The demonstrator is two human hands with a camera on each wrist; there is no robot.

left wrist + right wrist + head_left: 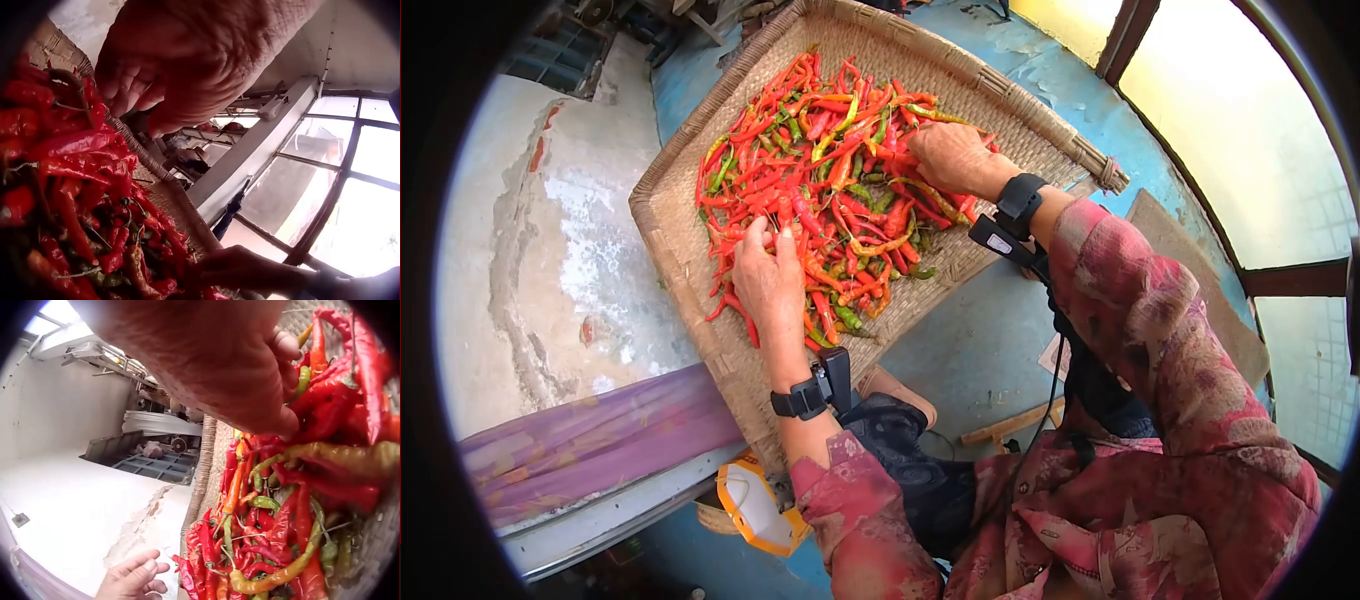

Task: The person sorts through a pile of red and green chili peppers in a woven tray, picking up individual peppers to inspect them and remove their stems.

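A heap of chili peppers, mostly red with some orange, yellow and green ones, fills the middle of a shallow woven basket tray. My left hand is over the heap's near-left side. Its fingers are loosely bent with nothing between them, by the red chilies in the left wrist view. On the right side of the pile, my right hand reaches in with fingers bent down among the chilies. Its fingertips lie against red ones in the right wrist view; I cannot tell whether they grip any.
The tray's thick bound rim surrounds the heap. A peeling wall and a purple cloth are at left, windows at right. Below the tray are an orange-and-white container and a wooden piece on the blue floor.
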